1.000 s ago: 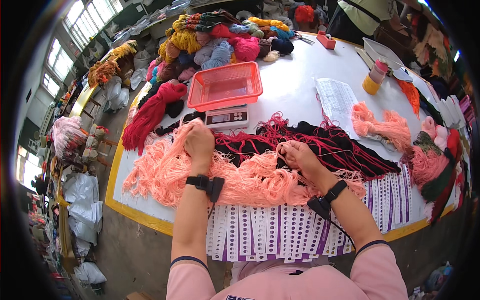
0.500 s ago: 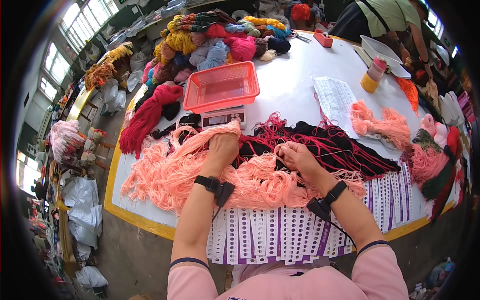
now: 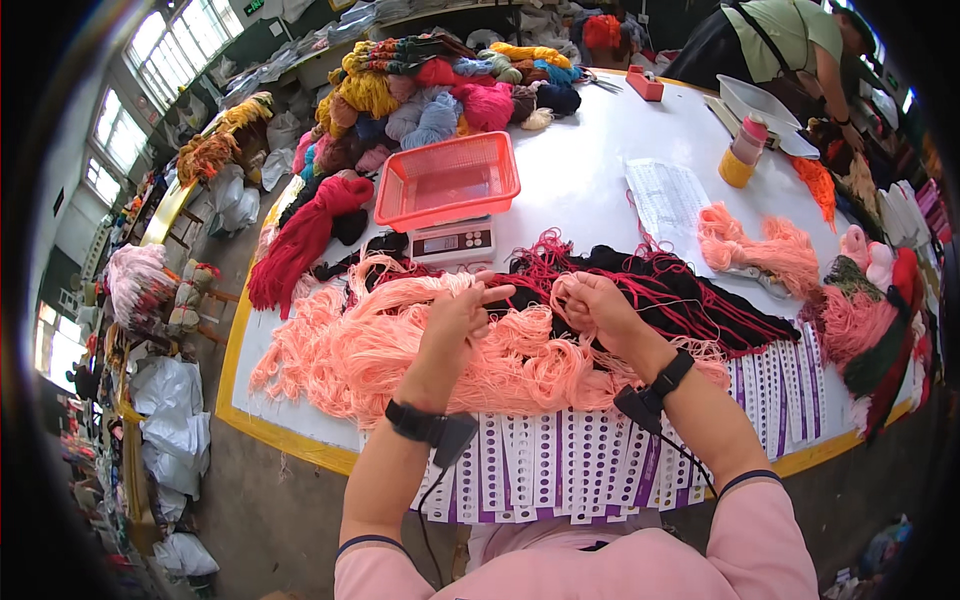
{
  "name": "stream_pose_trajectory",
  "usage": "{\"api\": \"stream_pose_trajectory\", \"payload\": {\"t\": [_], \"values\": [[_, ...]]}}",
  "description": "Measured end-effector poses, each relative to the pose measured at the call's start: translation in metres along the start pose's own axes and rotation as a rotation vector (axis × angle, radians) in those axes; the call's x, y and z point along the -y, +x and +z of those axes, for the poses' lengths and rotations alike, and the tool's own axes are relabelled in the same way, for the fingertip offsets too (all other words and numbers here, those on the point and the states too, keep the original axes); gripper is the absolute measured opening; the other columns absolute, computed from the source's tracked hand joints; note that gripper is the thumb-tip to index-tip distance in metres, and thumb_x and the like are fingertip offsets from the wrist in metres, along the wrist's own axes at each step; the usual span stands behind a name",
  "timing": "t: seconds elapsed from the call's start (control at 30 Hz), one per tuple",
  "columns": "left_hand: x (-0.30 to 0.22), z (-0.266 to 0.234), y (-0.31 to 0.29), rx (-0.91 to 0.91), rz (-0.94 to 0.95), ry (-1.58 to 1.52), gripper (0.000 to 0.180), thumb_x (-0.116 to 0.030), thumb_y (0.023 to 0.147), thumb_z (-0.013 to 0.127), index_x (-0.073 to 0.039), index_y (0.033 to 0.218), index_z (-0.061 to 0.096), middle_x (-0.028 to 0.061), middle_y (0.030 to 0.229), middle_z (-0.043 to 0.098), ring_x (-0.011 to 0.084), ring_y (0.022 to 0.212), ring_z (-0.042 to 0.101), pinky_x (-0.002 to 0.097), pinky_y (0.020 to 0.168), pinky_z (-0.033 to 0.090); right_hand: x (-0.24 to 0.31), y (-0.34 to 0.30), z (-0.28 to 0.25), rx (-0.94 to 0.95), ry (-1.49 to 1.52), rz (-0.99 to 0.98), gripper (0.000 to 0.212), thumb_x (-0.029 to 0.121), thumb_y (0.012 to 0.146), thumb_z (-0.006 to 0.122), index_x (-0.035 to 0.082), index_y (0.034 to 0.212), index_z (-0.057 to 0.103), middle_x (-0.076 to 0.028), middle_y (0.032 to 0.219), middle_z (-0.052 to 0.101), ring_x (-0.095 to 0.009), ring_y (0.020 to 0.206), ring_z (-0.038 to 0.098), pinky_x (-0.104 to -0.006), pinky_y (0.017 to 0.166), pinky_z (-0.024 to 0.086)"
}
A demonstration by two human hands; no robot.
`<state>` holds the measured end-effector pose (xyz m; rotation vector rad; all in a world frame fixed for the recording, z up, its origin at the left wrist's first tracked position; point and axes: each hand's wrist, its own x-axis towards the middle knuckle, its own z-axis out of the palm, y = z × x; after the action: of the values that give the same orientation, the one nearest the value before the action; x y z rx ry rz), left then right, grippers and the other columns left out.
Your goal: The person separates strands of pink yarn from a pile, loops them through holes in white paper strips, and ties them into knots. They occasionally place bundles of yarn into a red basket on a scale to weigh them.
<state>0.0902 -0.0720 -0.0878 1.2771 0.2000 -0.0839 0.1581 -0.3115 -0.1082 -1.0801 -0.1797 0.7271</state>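
Observation:
A large heap of peach yarn (image 3: pixel 370 335) lies loose along the near side of the table. My left hand (image 3: pixel 458 318) is just over it, index finger stretched toward the right hand and the other fingers partly bent, with no yarn seen in its grip. My right hand (image 3: pixel 597 308) is closed, pinching a small loop of peach yarn at its fingertips. Behind both hands spreads a tangle of black and crimson yarn (image 3: pixel 660 290). Under the peach heap, white and purple cards with rows of holes (image 3: pixel 560 465) line the table edge.
A red plastic basket (image 3: pixel 448 180) rests on a digital scale (image 3: pixel 452 243). Colourful skeins (image 3: pixel 430 95) are piled at the far left. A paper sheet (image 3: pixel 668 210), a pink-and-yellow bottle (image 3: pixel 744 152) and more peach yarn (image 3: pixel 758 248) lie rightward. Another person (image 3: pixel 790 50) bends at the far right.
My left hand has let go of the thick peach strand, which now lies on the heap, and has turned toward the right hand. My right hand keeps its pinch in nearly the same place.

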Motion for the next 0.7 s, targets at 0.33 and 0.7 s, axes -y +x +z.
{"api": "stream_pose_trajectory", "payload": {"t": [0.33,0.7], "values": [[-0.002,0.038,-0.036,0.199,-0.093,-0.535,0.048,-0.033,0.105,0.039,-0.004,0.143,0.043,0.0058,0.138,0.050,0.0150,0.115,0.054,0.0376,0.098,0.043,0.000,-0.013,0.078,0.138,-0.157,0.030,0.021,0.024,0.094,0.064,0.005,0.102,0.059,0.002,0.081,0.055,-0.002,0.060,0.043,-0.0193,0.052,0.032],[-0.002,0.028,-0.054,0.121,-0.100,-0.530,0.050,-0.035,0.104,0.040,0.000,0.139,0.045,0.0128,0.129,0.058,0.0197,0.115,0.058,0.0399,0.099,0.047,-0.004,-0.034,0.081,0.059,0.135,-0.088,0.012,0.014,0.099,0.053,0.006,0.091,0.058,-0.002,0.083,0.061,-0.011,0.070,0.061,-0.0280,0.073,0.055]]}}
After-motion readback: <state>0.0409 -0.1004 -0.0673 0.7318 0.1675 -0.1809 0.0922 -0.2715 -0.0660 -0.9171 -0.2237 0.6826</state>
